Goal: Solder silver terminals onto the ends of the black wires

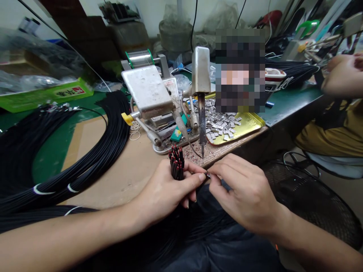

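My left hand [163, 190] is closed around a bundle of black cables [177, 164], whose stripped ends show red wire tips. Its thumb and forefinger also pinch forward, close to the fingertips of my right hand [245, 190]. Between the two hands is a small metal connector [208, 175], which my right thumb and fingers pinch; its details are mostly hidden. Just above the fingertips, a soldering iron [202, 121] points downward from a metal stand [149, 90]. Behind it sits a spool of solder wire [140, 59].
A golden tray [251, 122] holds many loose metal connectors [221, 124]. Coiled black cables [113, 124] lie on the left over cardboard [136, 170]. A fan [314, 200] stands low on the right. Another person's hands [343, 73] are at the far right.
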Motion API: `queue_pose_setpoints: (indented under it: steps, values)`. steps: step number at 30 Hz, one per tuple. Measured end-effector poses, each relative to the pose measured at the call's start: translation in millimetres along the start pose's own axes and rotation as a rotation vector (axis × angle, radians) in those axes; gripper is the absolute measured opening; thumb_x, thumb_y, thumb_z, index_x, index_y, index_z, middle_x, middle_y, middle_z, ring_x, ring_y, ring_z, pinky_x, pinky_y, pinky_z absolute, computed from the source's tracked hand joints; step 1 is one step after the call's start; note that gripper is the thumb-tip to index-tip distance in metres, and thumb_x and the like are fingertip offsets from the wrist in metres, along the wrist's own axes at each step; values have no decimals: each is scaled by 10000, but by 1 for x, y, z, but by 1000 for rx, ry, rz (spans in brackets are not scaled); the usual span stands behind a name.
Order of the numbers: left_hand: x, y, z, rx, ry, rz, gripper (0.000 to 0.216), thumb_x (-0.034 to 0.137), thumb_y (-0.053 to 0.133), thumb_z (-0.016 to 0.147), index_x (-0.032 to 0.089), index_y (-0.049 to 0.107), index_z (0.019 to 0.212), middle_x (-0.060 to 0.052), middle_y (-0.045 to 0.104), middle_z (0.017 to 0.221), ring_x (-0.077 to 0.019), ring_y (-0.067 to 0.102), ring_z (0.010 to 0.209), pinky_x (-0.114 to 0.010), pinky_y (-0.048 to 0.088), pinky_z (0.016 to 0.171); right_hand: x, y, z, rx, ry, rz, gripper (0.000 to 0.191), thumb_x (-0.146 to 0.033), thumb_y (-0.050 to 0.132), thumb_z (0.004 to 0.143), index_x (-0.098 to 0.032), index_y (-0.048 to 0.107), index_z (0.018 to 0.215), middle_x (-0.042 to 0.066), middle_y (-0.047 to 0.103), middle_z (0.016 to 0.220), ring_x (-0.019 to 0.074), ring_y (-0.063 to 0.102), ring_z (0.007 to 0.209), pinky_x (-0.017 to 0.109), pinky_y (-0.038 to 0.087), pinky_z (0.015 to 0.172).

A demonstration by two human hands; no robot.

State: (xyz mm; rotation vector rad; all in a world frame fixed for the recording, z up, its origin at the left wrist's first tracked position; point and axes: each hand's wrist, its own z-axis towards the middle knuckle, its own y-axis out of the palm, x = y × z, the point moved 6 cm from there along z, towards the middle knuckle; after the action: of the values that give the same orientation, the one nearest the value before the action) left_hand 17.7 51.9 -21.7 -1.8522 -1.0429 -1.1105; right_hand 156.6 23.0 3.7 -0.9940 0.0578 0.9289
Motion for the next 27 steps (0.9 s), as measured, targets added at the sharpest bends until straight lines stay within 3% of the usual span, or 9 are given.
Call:
queue_pose_setpoints:
  steps: [4, 9, 12, 16, 18, 22, 24, 27]
  values:
    - [3, 1, -4, -22, 34, 56, 211, 347, 683, 830, 144, 712, 878, 43, 529, 460, -72, 458, 388, -137, 381, 353, 4, -2, 0, 56, 31, -46, 161, -65, 540, 823, -194, 598, 746, 44, 602, 701, 205, 552, 701, 350, 447, 682]
    - [4, 1, -6, -34, 30, 84, 192, 329, 673, 840, 147, 718, 880, 37, 545, 457, -64, 463, 392, -123, 353, 366, 34, -43, 7, 300, 249, -165, 119, -91, 561, 823, -197, 595, 779, 29, 591, 712, 177, 547, 645, 314, 434, 632]
    - [2, -2, -3, 6, 9, 71, 228, 375, 675, 838, 153, 701, 888, 45, 535, 462, -64, 440, 375, -130, 349, 346, 50, -47, 12, 155, 375, -5, 120, -110, 557, 860, -206, 592, 797, -19, 578, 660, 125, 512, 540, 262, 386, 522]
    - [2, -4, 0, 36, -1, 28, 272, 405, 677, 834, 149, 685, 926, 52, 530, 459, -65, 432, 368, -134, 356, 345, 51, -27, 12, -146, 424, 151, 219, -197, 487, 954, -208, 538, 742, -32, 559, 629, 123, 512, 567, 260, 381, 535]
    - [2, -4, 0, 39, -4, 2, 281, 399, 682, 833, 143, 678, 947, 55, 531, 454, -64, 429, 364, -133, 351, 345, 49, -15, 9, -220, 457, 265, 298, -283, 449, 992, -204, 528, 716, -21, 576, 644, 126, 538, 584, 260, 409, 544]
    - [2, -5, 0, 42, -4, -41, 291, 383, 683, 835, 134, 665, 985, 51, 549, 464, -70, 444, 368, -141, 360, 355, 46, 7, 3, -261, 637, 674, 166, -357, 559, 946, -200, 596, 906, 13, 679, 788, 156, 666, 709, 268, 534, 615]
    - [1, -4, 1, 30, 6, -57, 299, 389, 676, 839, 132, 666, 992, 42, 563, 476, -75, 457, 376, -148, 372, 361, 44, 18, 0, -256, 756, 906, 208, -341, 673, 871, -187, 589, 982, 18, 695, 792, 167, 700, 712, 284, 577, 634]
    - [1, -4, 2, 24, 16, -65, 306, 394, 678, 837, 130, 666, 991, 29, 584, 499, -85, 480, 394, -157, 388, 370, 44, 26, -3, -114, 846, 1097, 297, -298, 796, 758, -163, 593, 928, 6, 694, 739, 157, 711, 656, 289, 606, 649]
